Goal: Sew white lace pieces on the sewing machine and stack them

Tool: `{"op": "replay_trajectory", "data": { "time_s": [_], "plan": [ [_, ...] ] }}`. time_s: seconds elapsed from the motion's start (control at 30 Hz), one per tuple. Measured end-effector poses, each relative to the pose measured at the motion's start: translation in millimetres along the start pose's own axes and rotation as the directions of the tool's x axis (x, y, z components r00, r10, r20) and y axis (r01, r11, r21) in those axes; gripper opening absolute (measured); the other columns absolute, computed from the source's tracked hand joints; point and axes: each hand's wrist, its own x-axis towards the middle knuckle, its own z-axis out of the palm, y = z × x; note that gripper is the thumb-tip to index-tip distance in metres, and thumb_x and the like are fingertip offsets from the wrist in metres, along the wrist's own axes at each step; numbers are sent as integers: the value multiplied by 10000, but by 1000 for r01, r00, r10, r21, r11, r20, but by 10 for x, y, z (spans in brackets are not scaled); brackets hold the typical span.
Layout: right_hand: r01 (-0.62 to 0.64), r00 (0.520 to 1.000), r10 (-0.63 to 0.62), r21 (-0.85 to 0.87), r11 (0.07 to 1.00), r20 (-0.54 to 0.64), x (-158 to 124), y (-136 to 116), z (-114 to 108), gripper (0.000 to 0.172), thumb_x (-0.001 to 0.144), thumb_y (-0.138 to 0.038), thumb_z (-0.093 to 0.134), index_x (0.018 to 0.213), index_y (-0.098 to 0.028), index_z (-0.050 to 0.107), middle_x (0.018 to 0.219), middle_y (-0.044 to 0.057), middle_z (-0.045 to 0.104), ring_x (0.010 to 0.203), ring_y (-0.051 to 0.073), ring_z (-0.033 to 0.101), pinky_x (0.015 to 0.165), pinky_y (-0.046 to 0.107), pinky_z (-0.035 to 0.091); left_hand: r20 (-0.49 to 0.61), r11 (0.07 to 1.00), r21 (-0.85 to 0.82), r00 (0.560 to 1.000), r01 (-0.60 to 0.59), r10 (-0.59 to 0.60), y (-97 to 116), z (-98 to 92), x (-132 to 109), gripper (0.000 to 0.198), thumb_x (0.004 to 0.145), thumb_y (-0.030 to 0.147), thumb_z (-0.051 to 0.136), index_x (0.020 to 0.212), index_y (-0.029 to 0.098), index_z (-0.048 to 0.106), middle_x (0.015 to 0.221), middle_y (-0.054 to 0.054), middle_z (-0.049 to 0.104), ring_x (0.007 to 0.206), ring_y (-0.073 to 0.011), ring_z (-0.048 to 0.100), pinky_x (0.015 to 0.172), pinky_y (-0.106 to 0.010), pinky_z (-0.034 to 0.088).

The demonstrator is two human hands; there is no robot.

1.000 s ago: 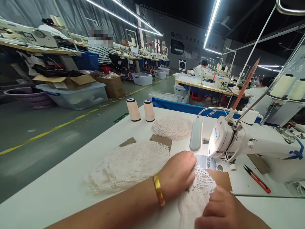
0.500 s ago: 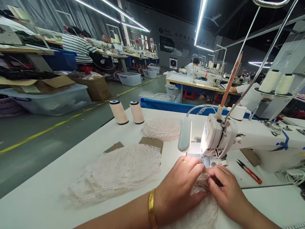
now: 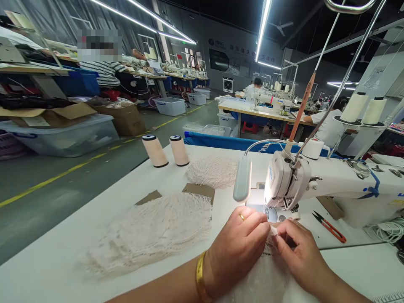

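White lace fabric [image 3: 263, 273] hangs toward me over the table's near edge, its upper end pinched between both hands just in front of the needle area. My left hand [image 3: 241, 248], with a gold ring and bangle, has its fingers closed on the lace. On the other side my right hand [image 3: 299, 250] grips the same edge between thumb and fingers. Right behind the fingertips stands a white sewing machine [image 3: 284, 181], its lamp [image 3: 243, 179] lit. The fingers partly hide the lace edge.
A lace pile [image 3: 154, 231] and a smaller lace piece [image 3: 213, 171] lie left, near brown card [image 3: 200, 190]. Two thread cones [image 3: 179, 150] stand behind. Red-handled thread snips [image 3: 330, 227] lie right of the needle. Other people sit at machines beyond.
My left thumb has tucked in, and the left fingers have drawn slightly lower over the lace. Both hands still pinch it near the needle. The whole view has shifted a little.
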Motion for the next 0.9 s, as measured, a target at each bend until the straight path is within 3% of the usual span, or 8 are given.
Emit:
{"op": "replay_trajectory", "data": {
  "time_s": [0.13,0.33,0.6,0.9],
  "plan": [
    [12,1000,-12,6,1000,-13,-2,-4,3,211,1023,-241,534,812,-240,540,728,-42,578,667,150,529,599,250,373,14,997,73,1000,-9,8,-8,4,14,266,1001,71,402,914,204,615,887,-46,676,755,-203,535,758,-367,429],
    [36,999,-36,12,999,-23,4,-19,-14,199,1010,-202,526,815,-243,535,727,-43,574,665,150,518,601,255,364,-17,1000,15,1000,-20,20,-16,-9,4,246,988,73,423,928,191,630,879,-53,673,768,-207,530,773,-371,427],
    [40,999,-40,28,999,-21,1,-15,2,167,978,-162,507,835,-246,509,778,-40,612,739,157,554,692,259,416,-140,998,45,989,-47,53,3,-20,37,285,972,41,475,1068,203,689,994,-52,721,809,-184,578,808,-336,451],
    [-2,1000,3,34,999,-20,7,-41,-4,187,991,-204,519,809,-238,543,759,-38,607,715,148,554,653,256,391,-164,998,62,986,-17,27,-10,-47,2,262,1023,122,535,1132,254,733,1013,-38,735,892,-176,652,879,-327,502]
  ]
}}
